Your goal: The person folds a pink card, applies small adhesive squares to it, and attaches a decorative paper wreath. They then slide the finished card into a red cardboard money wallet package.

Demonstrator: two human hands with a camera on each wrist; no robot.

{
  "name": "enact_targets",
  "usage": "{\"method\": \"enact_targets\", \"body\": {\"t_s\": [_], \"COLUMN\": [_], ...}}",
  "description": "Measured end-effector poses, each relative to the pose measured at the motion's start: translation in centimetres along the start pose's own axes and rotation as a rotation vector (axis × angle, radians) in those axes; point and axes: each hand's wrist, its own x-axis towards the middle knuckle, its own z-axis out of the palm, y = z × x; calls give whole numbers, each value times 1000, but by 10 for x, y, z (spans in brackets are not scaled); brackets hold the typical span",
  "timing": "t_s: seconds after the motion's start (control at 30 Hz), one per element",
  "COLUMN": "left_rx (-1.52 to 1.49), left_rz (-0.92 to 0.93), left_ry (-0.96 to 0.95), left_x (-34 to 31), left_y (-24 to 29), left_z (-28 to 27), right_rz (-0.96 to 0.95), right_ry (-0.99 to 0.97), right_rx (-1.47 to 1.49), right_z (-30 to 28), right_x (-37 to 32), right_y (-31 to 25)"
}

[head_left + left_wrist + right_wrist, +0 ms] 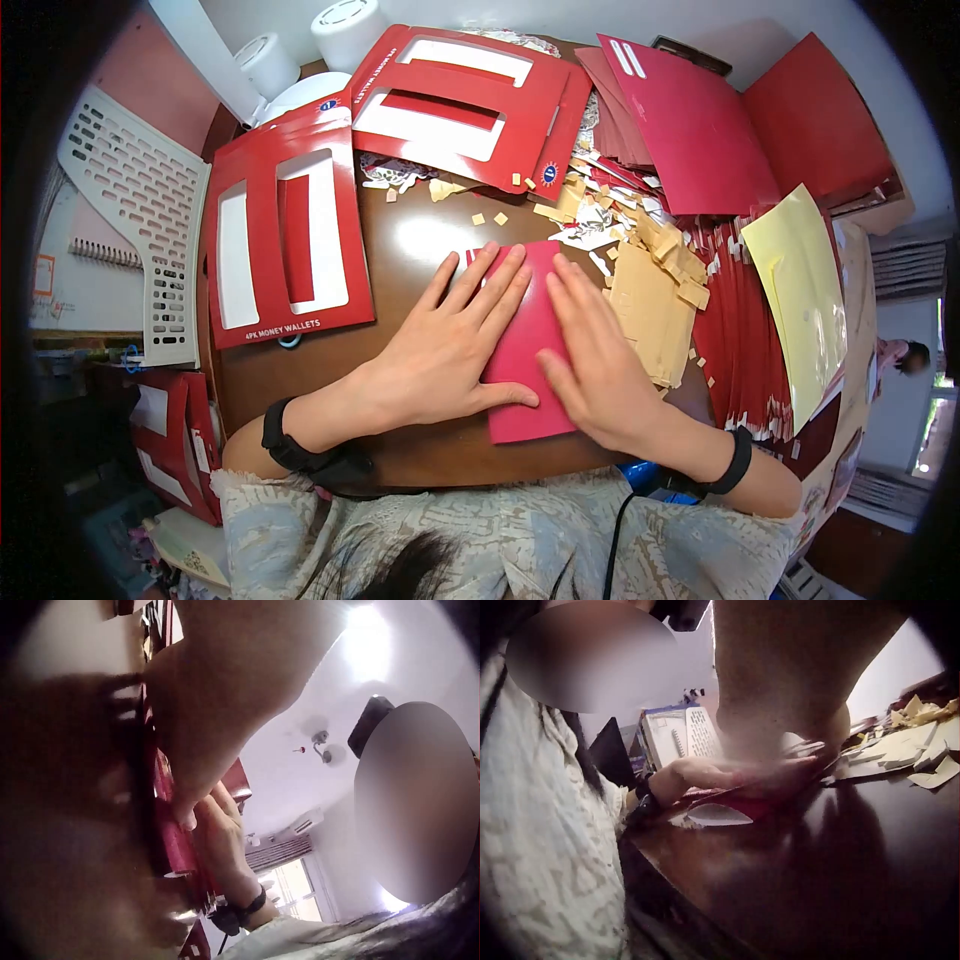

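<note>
A glossy crimson-pink folded card (528,335) lies on the brown table in front of the person, its long sides running away from the body. My left hand (440,355) rests on its left part, fingers straight and spread, thumb stretched across the lower half. On the right side my right hand (605,380) lies along the edge, fingers extended and pointing away. Neither hand curls round the card. In the left wrist view the near end of the card (174,851) shows as a thick folded edge; in the right wrist view it opens slightly at the near end.
Red money-wallet packs (290,240) with white windows lie left and behind. Tan card scraps (650,300) heap to the right, beside a dense stack of red cards (735,330) under a yellow envelope (800,290). A white perforated rack (165,230) stands far left.
</note>
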Motion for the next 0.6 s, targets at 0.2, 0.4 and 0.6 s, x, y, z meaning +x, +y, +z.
{"method": "enact_targets", "body": {"t_s": [0.2, 0.4, 0.6], "left_rx": [-8, -65, -14], "left_rz": [35, -4, 7], "left_ry": [-20, -69, -73], "left_x": [-1, -6, -5], "left_y": [-5, -7, -8], "left_z": [-6, -8, -4], "right_rz": [-54, -20, -8], "right_ry": [-106, -106, -141], "right_rx": [-194, -262, -430], "right_z": [18, 22, 24], "right_x": [-4, -4, -3], "right_y": [0, 0, -2]}}
